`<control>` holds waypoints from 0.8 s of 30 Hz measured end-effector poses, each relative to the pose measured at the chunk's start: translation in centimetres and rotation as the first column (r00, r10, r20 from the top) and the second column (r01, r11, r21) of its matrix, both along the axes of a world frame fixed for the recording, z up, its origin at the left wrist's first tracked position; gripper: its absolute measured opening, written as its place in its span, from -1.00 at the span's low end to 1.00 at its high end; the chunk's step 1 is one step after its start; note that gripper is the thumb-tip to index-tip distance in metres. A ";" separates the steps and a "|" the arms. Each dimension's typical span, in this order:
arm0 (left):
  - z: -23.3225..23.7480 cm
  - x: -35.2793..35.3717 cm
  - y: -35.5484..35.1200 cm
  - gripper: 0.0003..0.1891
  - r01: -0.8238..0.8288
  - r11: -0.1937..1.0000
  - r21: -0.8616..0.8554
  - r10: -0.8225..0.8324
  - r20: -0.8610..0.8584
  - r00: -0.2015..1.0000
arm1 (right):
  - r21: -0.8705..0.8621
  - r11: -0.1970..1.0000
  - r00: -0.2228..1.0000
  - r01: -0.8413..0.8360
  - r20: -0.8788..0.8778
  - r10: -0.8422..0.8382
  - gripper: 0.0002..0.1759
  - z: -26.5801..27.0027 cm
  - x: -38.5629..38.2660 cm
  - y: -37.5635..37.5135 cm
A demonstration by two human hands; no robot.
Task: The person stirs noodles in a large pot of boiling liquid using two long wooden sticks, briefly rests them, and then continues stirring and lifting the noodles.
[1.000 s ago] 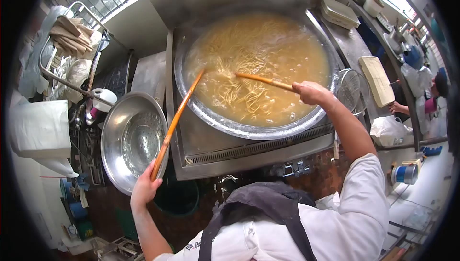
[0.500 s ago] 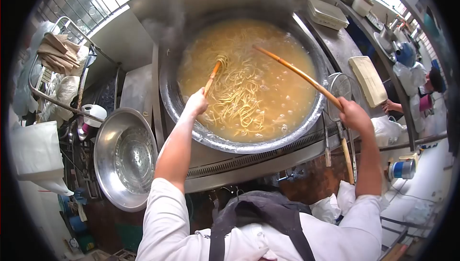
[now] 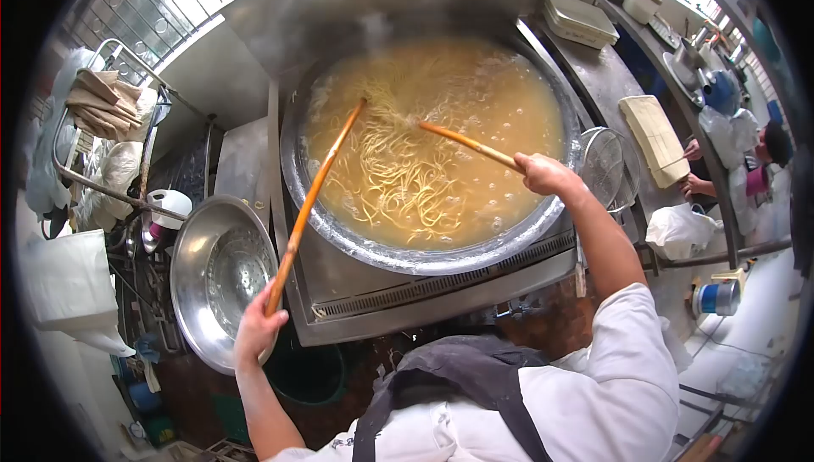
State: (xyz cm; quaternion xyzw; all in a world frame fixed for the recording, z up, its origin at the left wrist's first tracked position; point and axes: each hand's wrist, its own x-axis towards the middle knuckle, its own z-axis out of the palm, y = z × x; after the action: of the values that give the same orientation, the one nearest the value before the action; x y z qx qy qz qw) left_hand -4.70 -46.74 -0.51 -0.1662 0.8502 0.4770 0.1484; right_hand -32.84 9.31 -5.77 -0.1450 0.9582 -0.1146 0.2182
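Left hand (image 3: 259, 331): fingers curled closed round the near end of the left stick (image 3: 315, 195), most of the length standing out beyond them. The hand shows against the right side of a bowl (image 3: 191, 263); contact cannot be told. Long axis runs slantwise, up and rightward across the view, over the pot (image 3: 407, 264) rim; far tip at the noodles (image 3: 414, 195), on the pot's left side.

Right hand (image 3: 547, 175): over the pot's right part, fingers wrapped shut on the near end of the right stick (image 3: 466, 141). This one points left and slightly away from the body, lying flatter across the view, tip at the noodles.

Tips near each other, apart; the sticks converge. Noodles lie in cloudy broth (image 3: 517, 157), strands trailing toward the near rim. Strainer (image 3: 604, 165) right of the pot.
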 end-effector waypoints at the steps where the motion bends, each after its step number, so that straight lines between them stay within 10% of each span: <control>1: 0.5 -2.0 0.6 -0.19 0.045 0.997 -0.071 -0.046 -0.021 0.999 | 0.015 1.000 1.000 -0.025 0.005 0.025 -0.69 0.2 0.3 0.4; 8: -0.1 -13.9 7.0 -0.17 0.521 0.676 -0.521 -0.430 0.296 0.853 | -0.095 0.993 0.996 0.072 0.062 -0.066 -0.43 9.2 8.3 11.2; 13: 2.7 -14.6 5.9 -0.20 0.691 0.514 -0.507 -0.553 0.420 0.720 | 0.087 0.936 0.940 0.341 -0.016 -0.341 -0.43 18.8 17.3 15.9; 16: 1.7 -17.3 7.7 -0.24 0.715 0.487 -0.502 -0.571 0.437 0.695 | 0.371 0.876 0.949 0.309 -0.179 -0.260 -0.62 16.7 16.3 16.4; 21: -6.2 -22.2 13.3 -0.33 0.697 0.476 -0.537 -0.636 0.337 0.694 | 0.354 0.898 0.955 0.260 -0.229 -0.186 -0.85 2.8 6.9 16.4; 24: -10.0 -24.2 16.4 -0.35 0.653 0.573 -0.495 -0.616 0.266 0.742 | 0.213 0.951 0.963 0.224 -0.199 -0.182 -0.64 -3.3 -1.0 12.4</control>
State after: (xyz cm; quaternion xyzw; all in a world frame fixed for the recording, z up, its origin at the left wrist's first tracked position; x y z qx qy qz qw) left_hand -28.86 -30.38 -10.51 0.0985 0.9476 0.1160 0.2809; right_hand -33.88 21.71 -9.11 -0.0282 0.9904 -0.0097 0.1347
